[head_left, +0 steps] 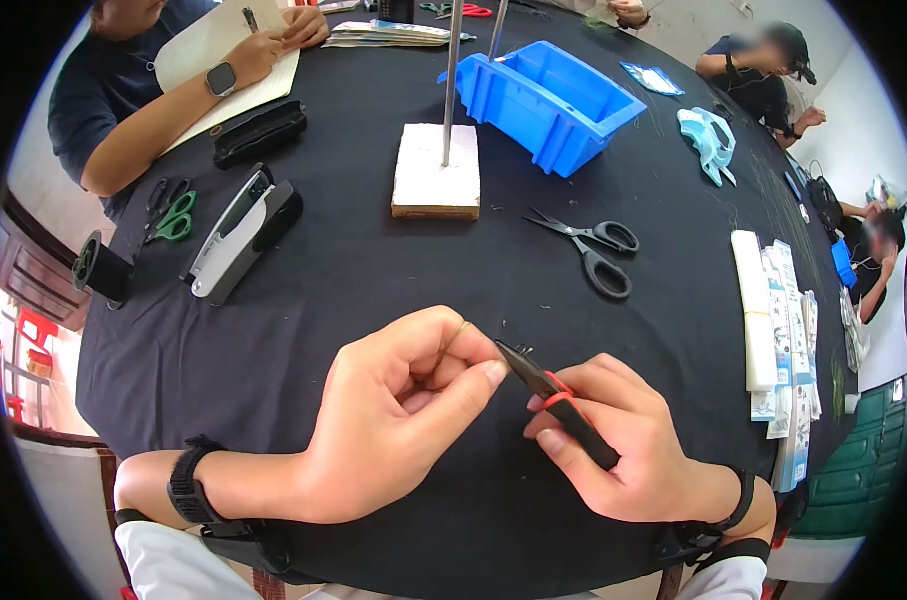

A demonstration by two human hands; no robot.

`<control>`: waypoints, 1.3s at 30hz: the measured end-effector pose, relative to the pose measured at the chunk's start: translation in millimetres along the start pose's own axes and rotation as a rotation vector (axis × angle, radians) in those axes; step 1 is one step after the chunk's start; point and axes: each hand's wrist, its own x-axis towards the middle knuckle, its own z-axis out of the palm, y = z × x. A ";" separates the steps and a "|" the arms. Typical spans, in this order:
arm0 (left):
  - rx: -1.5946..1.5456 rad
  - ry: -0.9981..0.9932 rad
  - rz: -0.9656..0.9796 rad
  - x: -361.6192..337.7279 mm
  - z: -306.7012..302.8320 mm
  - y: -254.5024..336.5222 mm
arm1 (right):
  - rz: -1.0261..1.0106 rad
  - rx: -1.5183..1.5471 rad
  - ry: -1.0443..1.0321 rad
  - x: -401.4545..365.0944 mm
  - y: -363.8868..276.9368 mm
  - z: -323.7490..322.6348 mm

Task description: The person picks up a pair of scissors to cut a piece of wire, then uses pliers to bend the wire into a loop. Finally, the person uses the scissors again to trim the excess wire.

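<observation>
Near the front of the black-covered table, my left hand [403, 410] pinches thumb against index finger. A thin brownish line [453, 340] runs over its index finger; whatever sits between the fingertips is too small to make out. My right hand [618, 440] grips a pair of pliers [573, 415] with black and red handles. Their dark jaws point up and left and end right beside my left fingertips, with a tiny dark piece [523, 350] at the jaws. Beyond the hands lie black-handled scissors [593, 250], blades partly apart.
A stapler [238, 240], green-handled scissors [176, 218] and a thread spool [101, 270] lie left. A metal rod on a white block [433, 190] stands near a blue bin [553, 110]. Packaging strips [788, 340] lie right. Other people sit around the table; one holds a notebook [208, 55].
</observation>
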 end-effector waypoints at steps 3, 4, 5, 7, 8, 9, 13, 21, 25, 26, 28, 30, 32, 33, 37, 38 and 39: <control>0.051 -0.012 -0.003 -0.3 -0.7 0.8 | -0.028 0.064 0.003 -0.7 2.0 0.6; 0.044 -0.013 -0.007 -1.0 0.0 0.8 | -0.010 0.060 -0.003 -1.1 2.0 0.2; 0.038 -0.013 -0.010 -1.4 0.6 0.7 | 0.007 0.056 -0.010 -1.4 1.8 -0.3; 0.028 -0.017 0.005 -0.9 1.8 -1.3 | 0.060 0.105 -0.032 -1.9 0.6 -1.6; 0.023 -0.018 0.013 -0.4 2.1 -2.1 | 0.095 0.156 -0.048 -1.4 -0.5 -3.1; 0.003 -0.021 0.007 -0.1 2.0 -2.2 | 0.130 0.207 -0.063 -0.9 -1.3 -4.6; -0.111 -0.052 -0.086 1.9 1.0 2.9 | 0.217 0.374 -0.102 0.9 0.2 -7.9; -0.614 -0.251 -0.467 13.1 -12.6 0.0 | 0.027 0.270 -0.072 3.8 12.9 -6.8; -0.645 -0.297 -0.498 13.6 -14.0 -0.1 | 0.007 0.176 -0.087 2.3 11.4 -8.4; -0.644 -0.303 -0.506 13.5 -14.0 0.1 | -0.004 0.124 -0.073 0.8 10.2 -8.2; -0.636 -0.296 -0.510 13.3 -12.6 0.4 | 0.002 0.093 -0.064 -0.5 8.7 -9.2; -0.641 -0.298 -0.512 13.4 -12.3 0.6 | 0.032 0.136 -0.075 0.0 8.0 -10.2; -0.660 -0.312 -0.514 14.3 -13.7 0.4 | 0.000 0.193 -0.038 1.6 12.0 -6.0; -0.649 -0.303 -0.500 14.1 -13.2 -0.1 | -0.016 0.221 -0.019 2.2 13.4 -4.6; -0.553 -0.270 -0.446 12.3 -10.0 2.5 | -0.041 0.121 -0.025 2.9 12.3 -5.0; -0.515 -0.263 -0.433 12.1 -9.5 3.7 | -0.053 0.096 -0.022 2.9 12.0 -4.8; -0.509 -0.265 -0.430 12.0 -9.6 2.9 | -0.064 0.071 -0.019 2.8 11.7 -4.6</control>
